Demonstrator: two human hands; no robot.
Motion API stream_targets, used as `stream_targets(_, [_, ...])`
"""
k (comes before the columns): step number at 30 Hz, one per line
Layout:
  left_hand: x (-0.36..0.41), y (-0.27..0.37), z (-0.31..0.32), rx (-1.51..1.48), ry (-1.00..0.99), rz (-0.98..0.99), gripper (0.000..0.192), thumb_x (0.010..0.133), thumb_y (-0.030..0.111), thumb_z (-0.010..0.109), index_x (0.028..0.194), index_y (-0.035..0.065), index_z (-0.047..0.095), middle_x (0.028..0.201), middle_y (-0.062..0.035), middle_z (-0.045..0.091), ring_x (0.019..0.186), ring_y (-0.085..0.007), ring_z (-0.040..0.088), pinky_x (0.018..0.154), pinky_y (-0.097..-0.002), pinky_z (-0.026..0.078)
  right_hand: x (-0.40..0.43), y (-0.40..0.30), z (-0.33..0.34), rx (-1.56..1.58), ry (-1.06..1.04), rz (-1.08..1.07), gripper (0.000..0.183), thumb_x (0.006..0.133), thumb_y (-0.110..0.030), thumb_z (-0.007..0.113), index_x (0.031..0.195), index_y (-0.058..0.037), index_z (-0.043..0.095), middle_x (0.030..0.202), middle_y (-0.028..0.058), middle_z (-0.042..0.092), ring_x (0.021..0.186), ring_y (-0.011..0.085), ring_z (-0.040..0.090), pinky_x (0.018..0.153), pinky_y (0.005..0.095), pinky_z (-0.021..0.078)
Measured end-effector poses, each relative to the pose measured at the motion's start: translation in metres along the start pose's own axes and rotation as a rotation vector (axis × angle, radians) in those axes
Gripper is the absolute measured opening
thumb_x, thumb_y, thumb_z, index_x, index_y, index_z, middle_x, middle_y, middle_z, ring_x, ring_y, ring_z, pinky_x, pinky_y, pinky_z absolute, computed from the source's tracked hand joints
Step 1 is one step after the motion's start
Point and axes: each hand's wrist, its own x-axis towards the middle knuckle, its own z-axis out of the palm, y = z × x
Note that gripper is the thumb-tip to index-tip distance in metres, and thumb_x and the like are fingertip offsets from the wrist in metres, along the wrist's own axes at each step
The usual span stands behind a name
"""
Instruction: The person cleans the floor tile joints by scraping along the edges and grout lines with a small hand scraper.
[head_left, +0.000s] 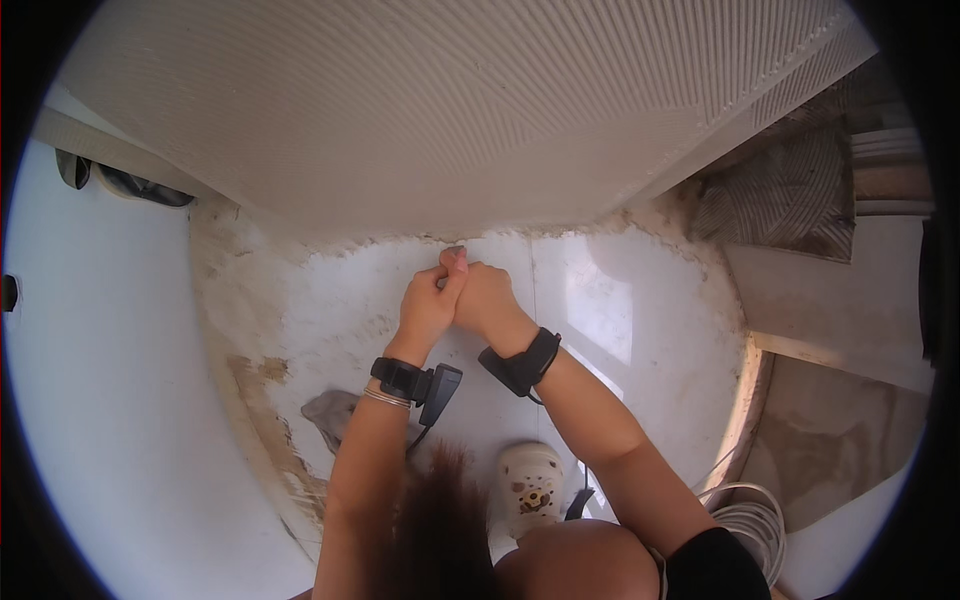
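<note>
My left hand (431, 300) and my right hand (484, 294) touch each other over the white glossy floor tiles (420, 330), close to the foot of a wall (450, 142) coated in combed grey-beige mortar. A small greyish piece (456, 250) shows at the fingertips of my left hand; what it is cannot be made out. The fingers of my right hand are curled, and what they may hold is hidden. Each wrist wears a black strap with a device. A grey cloth (330, 412) lies on the floor beside my left forearm.
Smeared mortar (262, 367) rings the tiles. At the lower right lies a coil of white cable or hose (750, 517). A clog (531, 480) is on my foot. Dark shoes (142, 186) stand at the upper left. A mortar-combed piece (787, 195) is at the right.
</note>
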Motion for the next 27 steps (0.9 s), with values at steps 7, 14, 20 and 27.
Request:
stream_targets(7, [-0.015, -0.004, 0.012, -0.165, 0.017, 0.020, 0.042, 0.081, 0.036, 0.046, 0.083, -0.0045, 0.059, 0.075, -0.0153, 0.061, 0.066, -0.0145, 0.055, 0.062, -0.0261, 0.042, -0.016, 0.000, -0.004, 0.003, -0.089, 0.045, 0.030, 0.069, -0.020, 0.047, 0.097, -0.0084, 0.046, 0.068, 0.0095, 0.059, 0.063, 0.0259, 0.058, 0.053, 0.0354, 0.0449])
stream_targets(14, [0.018, 0.010, -0.007, -0.268, -0.041, 0.028, 0.046, 0.083, 0.035, 0.044, 0.082, -0.0092, 0.057, 0.094, -0.0124, 0.059, 0.079, -0.0114, 0.052, 0.069, -0.0238, 0.041, 0.021, -0.003, -0.007, -0.050, -0.111, 0.011, 0.041, 0.068, -0.020, 0.049, 0.107, -0.0092, 0.042, 0.071, 0.0089, 0.059, 0.067, 0.0254, 0.058, 0.052, 0.0364, 0.0449])
stream_targets(20, [-0.010, 0.007, 0.010, -0.210, -0.016, 0.060, 0.045, 0.083, 0.034, 0.045, 0.082, -0.0092, 0.057, 0.098, -0.0119, 0.058, 0.079, -0.0112, 0.052, 0.070, -0.0235, 0.041, -0.012, 0.000, -0.002, -0.003, -0.072, 0.058, 0.037, 0.069, -0.021, 0.048, 0.103, -0.0088, 0.044, 0.070, 0.0085, 0.059, 0.065, 0.0258, 0.058, 0.052, 0.0363, 0.0446])
stream_targets(27, [0.025, 0.013, -0.006, -0.315, -0.076, -0.054, 0.045, 0.083, 0.034, 0.046, 0.080, -0.0106, 0.057, 0.098, -0.0116, 0.058, 0.077, -0.0104, 0.051, 0.069, -0.0230, 0.041, 0.024, 0.004, -0.004, -0.066, -0.080, 0.029, 0.036, 0.070, -0.022, 0.048, 0.103, -0.0080, 0.044, 0.068, 0.0089, 0.058, 0.063, 0.0263, 0.058, 0.052, 0.0371, 0.0443])
